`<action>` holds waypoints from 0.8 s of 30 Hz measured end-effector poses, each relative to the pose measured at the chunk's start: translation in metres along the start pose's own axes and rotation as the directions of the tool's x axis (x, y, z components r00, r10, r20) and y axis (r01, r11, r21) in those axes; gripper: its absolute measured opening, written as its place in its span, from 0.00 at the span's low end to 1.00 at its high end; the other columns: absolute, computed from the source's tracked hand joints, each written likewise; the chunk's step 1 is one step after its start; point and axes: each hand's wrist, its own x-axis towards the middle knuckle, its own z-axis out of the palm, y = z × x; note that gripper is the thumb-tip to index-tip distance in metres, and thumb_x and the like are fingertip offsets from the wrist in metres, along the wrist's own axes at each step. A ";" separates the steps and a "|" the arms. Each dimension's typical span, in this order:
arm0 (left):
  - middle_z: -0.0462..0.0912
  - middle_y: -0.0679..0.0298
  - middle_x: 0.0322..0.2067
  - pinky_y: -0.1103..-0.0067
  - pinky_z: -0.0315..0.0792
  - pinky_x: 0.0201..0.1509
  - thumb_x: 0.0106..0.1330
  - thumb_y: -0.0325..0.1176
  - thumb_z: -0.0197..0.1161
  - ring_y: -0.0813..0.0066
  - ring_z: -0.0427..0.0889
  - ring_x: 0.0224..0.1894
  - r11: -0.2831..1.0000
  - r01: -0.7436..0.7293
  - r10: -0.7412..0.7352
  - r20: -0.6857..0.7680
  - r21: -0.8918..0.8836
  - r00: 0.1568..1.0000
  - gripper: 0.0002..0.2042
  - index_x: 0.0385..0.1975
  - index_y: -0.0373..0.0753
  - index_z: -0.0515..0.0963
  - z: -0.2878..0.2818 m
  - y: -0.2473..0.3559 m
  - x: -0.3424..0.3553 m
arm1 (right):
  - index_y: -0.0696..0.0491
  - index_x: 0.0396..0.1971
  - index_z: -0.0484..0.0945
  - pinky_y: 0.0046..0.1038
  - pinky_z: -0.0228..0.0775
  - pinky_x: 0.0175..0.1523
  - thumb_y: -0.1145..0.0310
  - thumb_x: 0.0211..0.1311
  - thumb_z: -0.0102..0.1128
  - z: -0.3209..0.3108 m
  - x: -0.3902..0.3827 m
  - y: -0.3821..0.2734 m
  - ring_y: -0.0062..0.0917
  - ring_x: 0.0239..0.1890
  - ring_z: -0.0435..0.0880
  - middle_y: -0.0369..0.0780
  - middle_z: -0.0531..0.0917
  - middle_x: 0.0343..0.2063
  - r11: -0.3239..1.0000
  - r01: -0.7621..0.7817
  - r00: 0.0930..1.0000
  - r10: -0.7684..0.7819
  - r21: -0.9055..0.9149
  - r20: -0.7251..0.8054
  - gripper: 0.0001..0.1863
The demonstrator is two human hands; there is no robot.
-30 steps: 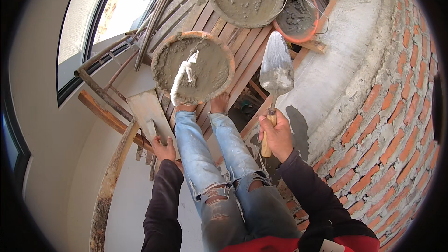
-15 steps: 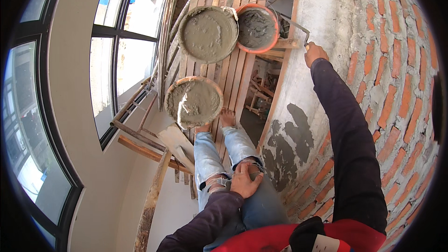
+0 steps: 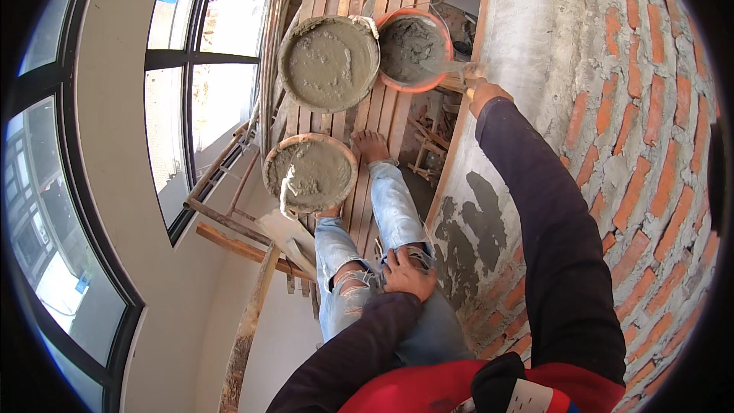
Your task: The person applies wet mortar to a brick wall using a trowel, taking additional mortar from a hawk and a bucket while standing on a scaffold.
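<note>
My right hand (image 3: 487, 94) is closed around the handle of a trowel (image 3: 440, 67). The blurred blade reaches over the near right edge of an orange-rimmed bucket (image 3: 400, 84) of dark grey mortar; whether it touches the mortar I cannot tell. My left hand (image 3: 409, 274) lies on my right knee, fingers spread over the ripped jeans, holding nothing. Left of the orange bucket stands a wider bucket (image 3: 283, 69) full of smooth grey mortar. Nearer my feet is another mortar-filled bucket (image 3: 354, 176) with a white rope handle across it.
The buckets stand on a plank platform (image 3: 386, 111), where my bare feet also are. A gap beside the planks shows scrap wood below. To the right runs a grey plastered band (image 3: 527, 23) with wet mortar patches (image 3: 482, 222), then a brick wall (image 3: 638, 176). Windows (image 3: 187, 99) are on the left.
My right hand has come down and left, bringing the trowel from the plastered band to the orange bucket. My right foot has shifted left; my left hand stays on the knee.
</note>
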 end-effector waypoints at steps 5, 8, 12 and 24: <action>0.54 0.50 0.70 0.47 0.63 0.63 0.53 0.51 0.64 0.34 0.58 0.68 0.991 0.110 -0.108 0.037 -0.075 0.993 0.42 0.69 0.45 0.56 0.004 0.037 0.018 | 0.52 0.48 0.75 0.41 0.76 0.51 0.71 0.65 0.50 -0.052 0.053 0.013 0.41 0.45 0.85 0.47 0.84 0.38 0.941 -0.063 0.982 -0.002 -0.332 -0.190 0.13; 0.54 0.50 0.70 0.49 0.61 0.65 0.53 0.51 0.62 0.33 0.57 0.68 0.977 0.202 -0.196 0.090 -0.067 0.977 0.42 0.69 0.44 0.56 -0.002 0.056 0.025 | 0.51 0.48 0.76 0.38 0.78 0.49 0.70 0.68 0.47 -0.101 0.084 -0.005 0.38 0.45 0.85 0.45 0.85 0.39 0.851 0.059 0.983 -0.140 -0.521 -0.117 0.13; 0.53 0.49 0.71 0.49 0.60 0.67 0.55 0.53 0.61 0.32 0.56 0.68 0.964 0.255 -0.240 0.173 -0.071 0.955 0.42 0.69 0.44 0.55 -0.014 0.080 0.034 | 0.51 0.45 0.78 0.36 0.79 0.45 0.72 0.67 0.48 -0.111 0.129 -0.032 0.36 0.44 0.86 0.45 0.85 0.39 0.708 0.165 0.950 -0.301 -0.686 -0.082 0.11; 0.54 0.50 0.71 0.46 0.64 0.62 0.54 0.55 0.60 0.35 0.57 0.69 0.935 0.343 -0.319 0.213 -0.090 0.924 0.41 0.68 0.45 0.57 -0.034 0.103 0.047 | 0.53 0.50 0.81 0.39 0.78 0.54 0.69 0.64 0.54 -0.058 0.153 -0.086 0.37 0.51 0.84 0.44 0.84 0.49 0.754 0.177 0.980 -0.077 -0.633 0.183 0.16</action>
